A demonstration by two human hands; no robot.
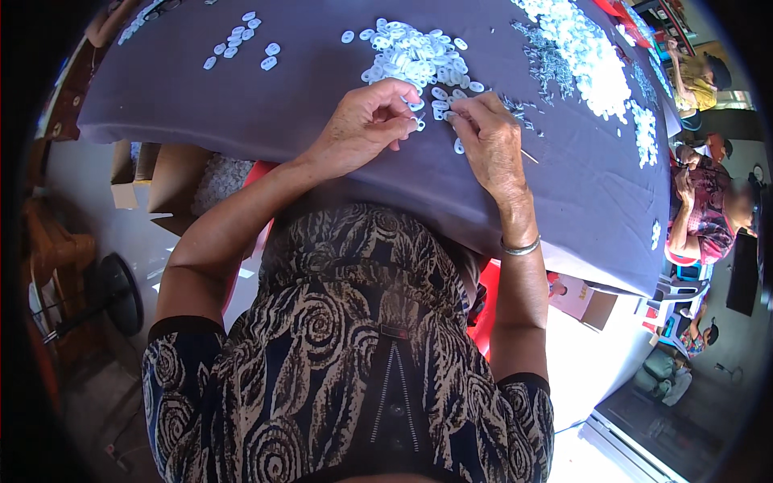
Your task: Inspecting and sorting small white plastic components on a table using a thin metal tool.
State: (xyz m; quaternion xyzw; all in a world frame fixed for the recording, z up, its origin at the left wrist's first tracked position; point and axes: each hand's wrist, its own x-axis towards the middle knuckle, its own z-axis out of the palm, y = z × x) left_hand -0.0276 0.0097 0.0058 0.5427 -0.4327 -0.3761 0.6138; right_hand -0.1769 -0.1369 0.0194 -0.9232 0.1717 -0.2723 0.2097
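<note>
Small white oval plastic pieces with holes lie heaped in a pile (pixel 415 52) on the dark cloth-covered table, just beyond my hands. My left hand (pixel 366 125) is closed in a pinch, thumb and forefinger gripping one white oval piece (pixel 419 125) at its edge. To its right, my right hand (pixel 491 137) has its fingertips drawn together beside a few loose white ovals (pixel 440 105). What its fingers hold, if anything, is hidden. A thin light stick (pixel 529 156) pokes out from beside that hand; whether it is held I cannot tell.
A larger white heap (pixel 592 60) spreads at the far right, with small grey metal bits (pixel 551 64) along its left side. Scattered ovals (pixel 235 36) lie far left. Cardboard boxes (pixel 173 181) stand below the table's left edge. Other people (pixel 713 213) sit to the right.
</note>
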